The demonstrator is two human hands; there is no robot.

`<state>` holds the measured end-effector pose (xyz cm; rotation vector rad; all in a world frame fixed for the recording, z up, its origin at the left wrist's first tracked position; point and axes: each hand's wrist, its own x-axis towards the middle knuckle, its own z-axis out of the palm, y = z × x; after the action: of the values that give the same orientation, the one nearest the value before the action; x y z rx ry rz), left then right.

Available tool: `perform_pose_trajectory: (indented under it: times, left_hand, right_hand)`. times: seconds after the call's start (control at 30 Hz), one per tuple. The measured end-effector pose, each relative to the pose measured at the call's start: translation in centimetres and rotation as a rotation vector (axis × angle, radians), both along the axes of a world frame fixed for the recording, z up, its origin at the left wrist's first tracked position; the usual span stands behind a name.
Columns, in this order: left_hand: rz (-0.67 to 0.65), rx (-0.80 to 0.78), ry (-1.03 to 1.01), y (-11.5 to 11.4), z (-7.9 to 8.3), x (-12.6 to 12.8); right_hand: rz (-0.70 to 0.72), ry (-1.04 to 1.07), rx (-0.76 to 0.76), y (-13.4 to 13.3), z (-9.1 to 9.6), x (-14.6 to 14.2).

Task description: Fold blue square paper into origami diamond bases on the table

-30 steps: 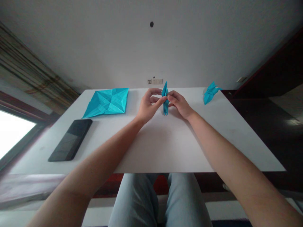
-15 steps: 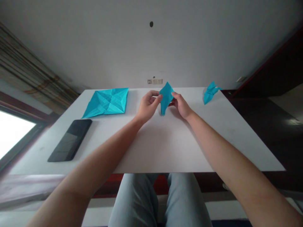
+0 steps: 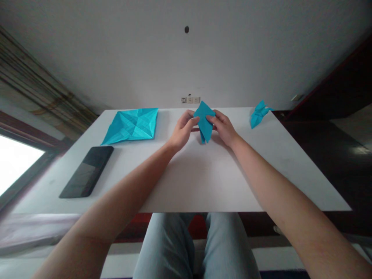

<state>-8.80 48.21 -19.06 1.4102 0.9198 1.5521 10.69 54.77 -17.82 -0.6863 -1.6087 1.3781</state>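
Between my hands, near the far side of the table, is a folded blue origami paper (image 3: pixel 205 130), kite-shaped with narrow points at its lower end. My left hand (image 3: pixel 184 129) pinches its left corner, thumb in front and fingers behind. On the right corner, my right hand (image 3: pixel 223 127) is closed with the thumb lying over the paper's front face. The fingers behind the paper are partly hidden. A creased blue paper sheet (image 3: pixel 133 124) lies spread out to the left, and a finished-looking blue origami crane (image 3: pixel 258 114) rests at the far right.
The white table (image 3: pixel 200 182) stands against a grey wall with sockets (image 3: pixel 190 100). A black phone (image 3: pixel 87 171) lies on its left part, in front of the creased sheet. My knees are below the front edge. A curtain (image 3: pixel 37 73) and window are at left.
The folded paper has turned slightly, and its lower points now show apart, one in front of the other. My right thumb has moved inward onto the paper's front.
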Motion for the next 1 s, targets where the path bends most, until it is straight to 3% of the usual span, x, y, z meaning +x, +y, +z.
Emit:
perform_pose_trajectory:
  times: [0.1,0.57,1.0]
  left_hand:
    - [-0.018,-0.014,-0.005,0.0,0.1,0.0]
    - [0.128,0.103,0.034,1.0,-1.0,-0.3]
    - [0.023,-0.021,0.046,0.1,-0.7,-0.6]
  right_hand:
    - [0.001,0.0,0.005,0.1,-0.1,-0.1]
    - [-0.042,0.011,0.087,0.4,-0.4,0.3]
    - [-0.042,0.076,-0.125,-0.4,0.3,-0.1]
